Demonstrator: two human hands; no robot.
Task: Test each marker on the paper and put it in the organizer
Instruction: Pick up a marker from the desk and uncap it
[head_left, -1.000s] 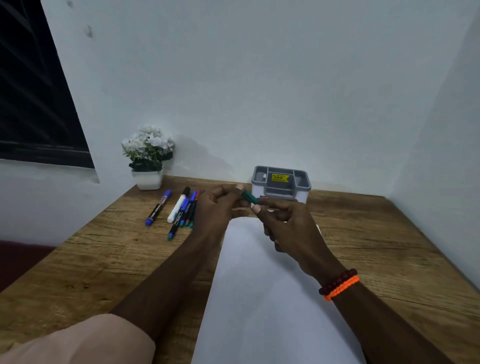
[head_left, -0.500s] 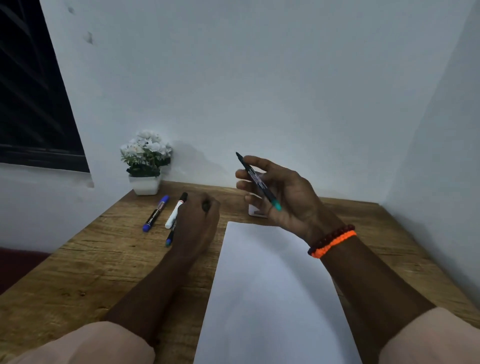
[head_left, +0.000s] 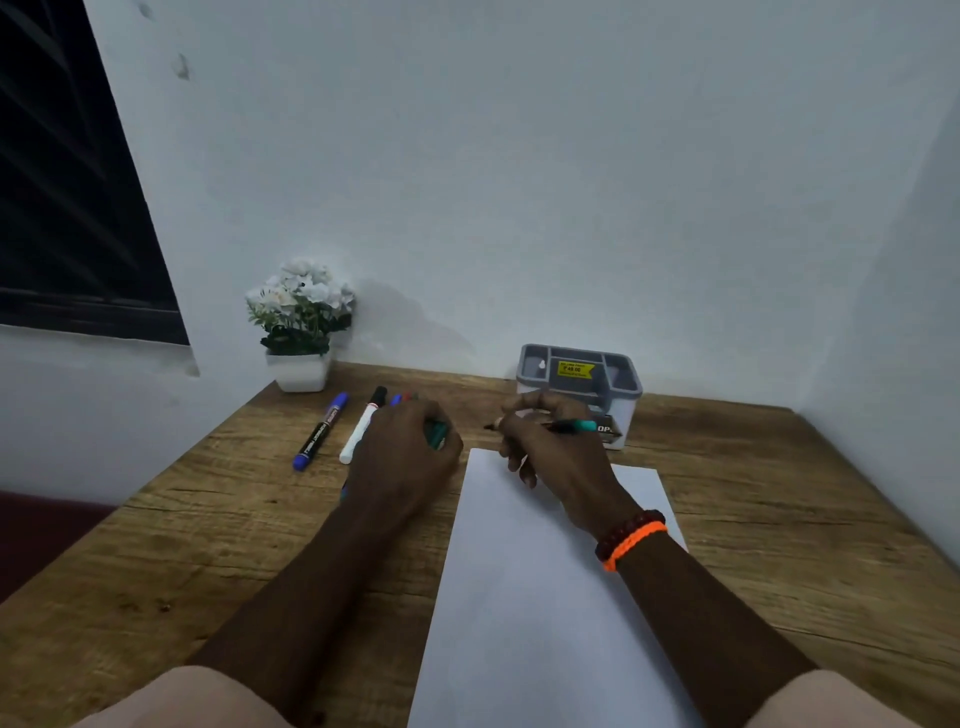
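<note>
Now the right hand (head_left: 558, 457) holds a green marker (head_left: 563, 426) with its fingers curled round it, up above the far end of the white paper (head_left: 530, 597). The marker lies almost flat, with its dark tip pointing left and its teal end pointing right, toward the gray organizer (head_left: 579, 387) that stands at the far side of the wooden table (head_left: 779, 545), close behind the hand. The left hand (head_left: 402, 457) sits just left of the paper with its fingers curled round a small green cap (head_left: 436, 434). No mark shows on the paper, so I think the step in hand is the test line. To do it well, the right hand should tip the marker so the tip points down, then bring it to a bare spot near the far end of the paper. A short, soft line is enough. Pressing hard could squash the tip or push the paper along the table. The left hand could lay a finger on the paper edge to keep it from sliding, but it must keep the cap safe for closing the marker after. More markers wait on the left: a blue marker (head_left: 319, 431), a white marker (head_left: 363, 423), and others partly hidden behind the left hand. A flower pot (head_left: 301, 332) stands far left, well away.
</note>
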